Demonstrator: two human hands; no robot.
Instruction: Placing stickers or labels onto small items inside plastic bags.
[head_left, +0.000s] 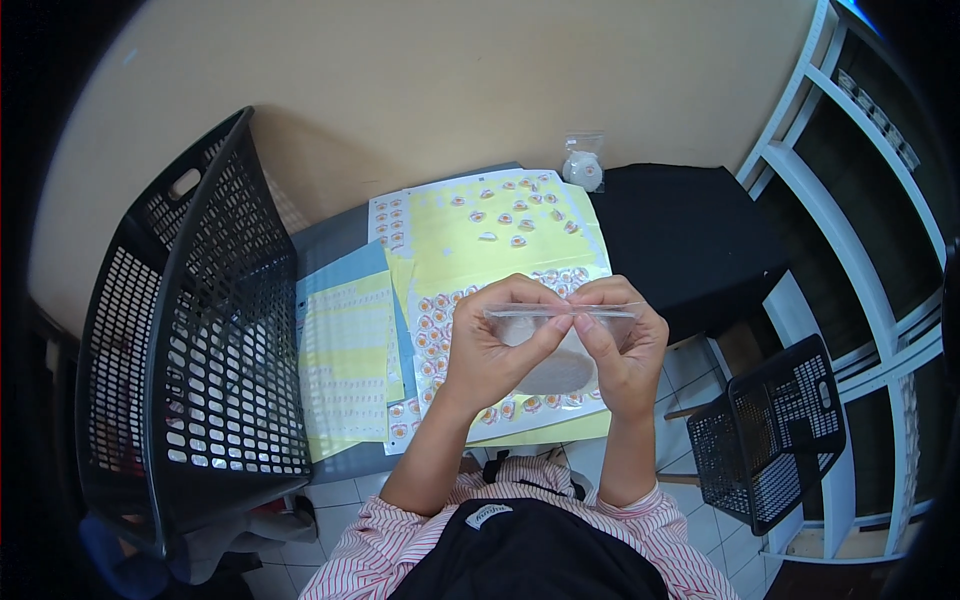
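A clear plastic bag [555, 372] with something whitish and rounded inside hangs between my hands over the near part of the sticker sheets. My left hand [505, 335] pinches its top edge between thumb and fingers. Right beside it, thumbs nearly meeting, my right hand [622, 340] pinches the same edge. Below lies a white and yellow sticker sheet [440, 225] with rows of small round stickers. Several loose stickers [505, 219] are scattered on its far part. My hands and the bag hide some of the stickers.
A similar filled bag [583, 168] stands at the back by the wall. More sheets [345, 350] lie left, beside a large black crate [225, 330]. Black cloth [680, 225] covers the surface at right. A smaller black basket [770, 430] and white shelving [840, 220] stand further right.
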